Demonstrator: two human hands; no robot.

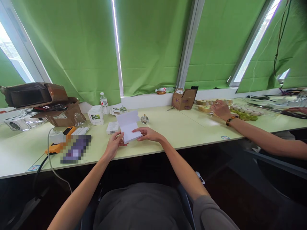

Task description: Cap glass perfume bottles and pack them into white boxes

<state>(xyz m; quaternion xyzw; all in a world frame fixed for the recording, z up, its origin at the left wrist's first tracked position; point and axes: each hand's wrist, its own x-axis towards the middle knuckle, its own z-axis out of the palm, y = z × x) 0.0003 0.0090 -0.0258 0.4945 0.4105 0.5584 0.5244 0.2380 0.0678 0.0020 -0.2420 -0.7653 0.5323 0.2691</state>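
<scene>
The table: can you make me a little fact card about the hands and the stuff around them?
White box: flap standing up
Left hand: holding its left side
Right hand: holding its right side
Behind the box: shiny round thing
Far right: another person's hand, bracelet on the wrist
Back edge: brown cardboard box
Table: pale yellow-green

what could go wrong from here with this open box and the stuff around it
The open white box looks light, so a firm squeeze between the left hand and right hand might dent it. The shiny round ornament sits just beyond the right hand and might get knocked. The white cable hangs over the table's edge and might snag the left arm.
</scene>
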